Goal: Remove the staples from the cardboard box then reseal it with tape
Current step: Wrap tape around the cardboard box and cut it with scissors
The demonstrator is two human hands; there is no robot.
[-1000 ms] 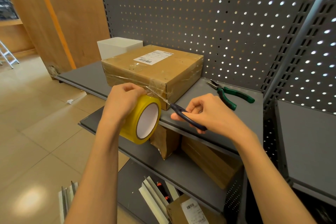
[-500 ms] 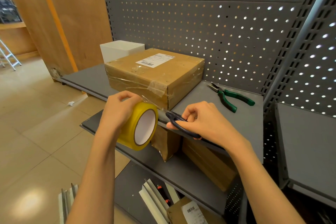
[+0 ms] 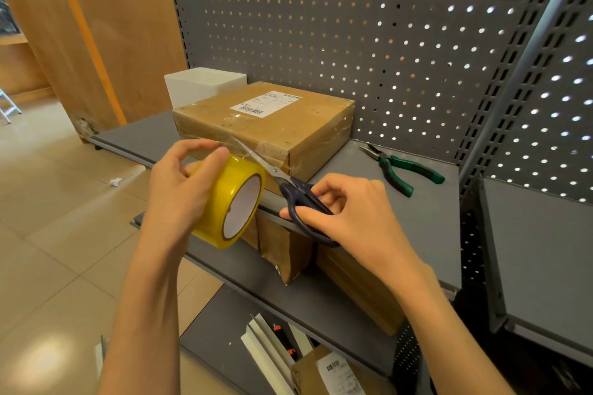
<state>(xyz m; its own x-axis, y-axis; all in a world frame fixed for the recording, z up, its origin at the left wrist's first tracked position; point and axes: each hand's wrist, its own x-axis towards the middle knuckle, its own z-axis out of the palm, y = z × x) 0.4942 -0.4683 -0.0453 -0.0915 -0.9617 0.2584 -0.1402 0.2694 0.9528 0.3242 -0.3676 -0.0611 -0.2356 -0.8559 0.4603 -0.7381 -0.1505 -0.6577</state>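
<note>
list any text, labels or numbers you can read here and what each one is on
No text can be read here.
White shipping label on top of the cardboard box: barcode and printed lines, too small and blurred to read.
White barcode label on the lower box at the bottom shelf: too blurred to read.
Tape roll, scissors, pliers: no visible markings.

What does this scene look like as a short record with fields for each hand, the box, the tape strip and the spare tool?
left hand: grips the yellow tape roll in front of the shelf edge
right hand: holds dark-handled scissors, blades pointing up at the tape strip
tape strip: clear, stretched from roll to box
cardboard box: on the shelf, closed, white label on top
pliers: green handles, lying on the shelf right of the box, untouched
stage: cutting the tape
</note>
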